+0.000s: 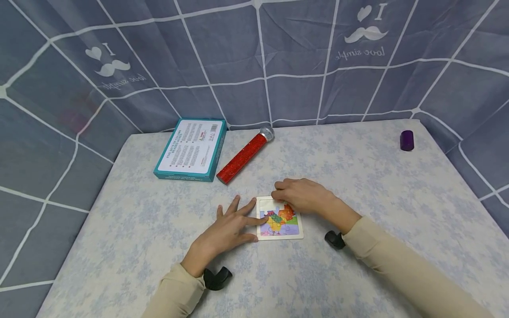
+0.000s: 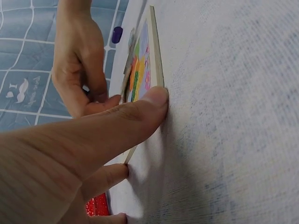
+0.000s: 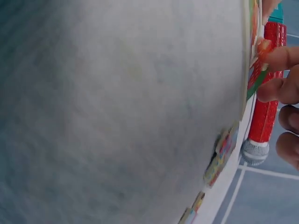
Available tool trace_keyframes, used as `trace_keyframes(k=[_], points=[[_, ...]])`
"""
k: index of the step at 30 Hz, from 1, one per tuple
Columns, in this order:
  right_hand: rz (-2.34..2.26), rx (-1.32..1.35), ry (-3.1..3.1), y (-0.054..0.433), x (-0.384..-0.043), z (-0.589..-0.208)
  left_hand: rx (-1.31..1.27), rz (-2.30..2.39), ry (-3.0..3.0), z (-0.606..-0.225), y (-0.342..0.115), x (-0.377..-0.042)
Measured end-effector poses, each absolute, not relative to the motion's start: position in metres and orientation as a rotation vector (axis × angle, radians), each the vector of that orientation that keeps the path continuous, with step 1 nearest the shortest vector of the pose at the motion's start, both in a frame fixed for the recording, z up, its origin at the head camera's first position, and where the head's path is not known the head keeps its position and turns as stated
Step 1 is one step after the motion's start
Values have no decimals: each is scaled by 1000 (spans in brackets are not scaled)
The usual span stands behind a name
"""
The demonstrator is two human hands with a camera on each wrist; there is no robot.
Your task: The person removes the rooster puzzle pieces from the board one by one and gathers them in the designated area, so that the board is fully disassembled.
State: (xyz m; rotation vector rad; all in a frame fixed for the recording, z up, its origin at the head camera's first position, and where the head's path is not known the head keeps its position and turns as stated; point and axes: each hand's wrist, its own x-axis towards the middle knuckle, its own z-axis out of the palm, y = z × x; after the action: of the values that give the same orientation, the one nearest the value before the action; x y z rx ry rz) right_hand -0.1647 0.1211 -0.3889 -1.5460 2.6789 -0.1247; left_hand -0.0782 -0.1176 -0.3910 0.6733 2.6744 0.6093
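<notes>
A small jigsaw puzzle in a white tray [image 1: 278, 237] lies flat on the table, with a colourful picture partly filled in and its upper left part bare white. My left hand [image 1: 226, 229] is spread at the tray's left side; its thumb rests at the lower left edge and a finger touches the picture. Over the tray's upper right edge, my right hand [image 1: 304, 195] pinches an orange-and-green puzzle piece [image 3: 259, 77] between thumb and forefinger. That piece stands tilted in the right wrist view. Its fit with the pieces below is hidden.
Loose puzzle pieces [image 3: 220, 154] lie beyond the tray in the right wrist view. Behind the tray are a red glittery microphone [image 1: 243, 158] and a teal-edged box [image 1: 188, 148]. A purple cylinder [image 1: 407, 140] stands at the far right. Curtains [image 1: 294, 88] border the table's back.
</notes>
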Motion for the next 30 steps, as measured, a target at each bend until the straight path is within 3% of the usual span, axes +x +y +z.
trace_keyframes(k=[9,30], points=[[-599,-1308,2568,134,-167,-393,666,596,2676,-390,-117,-78],[-1218,-737,2351,158,-169,-403,664,599,2684,-391,-115,-78]])
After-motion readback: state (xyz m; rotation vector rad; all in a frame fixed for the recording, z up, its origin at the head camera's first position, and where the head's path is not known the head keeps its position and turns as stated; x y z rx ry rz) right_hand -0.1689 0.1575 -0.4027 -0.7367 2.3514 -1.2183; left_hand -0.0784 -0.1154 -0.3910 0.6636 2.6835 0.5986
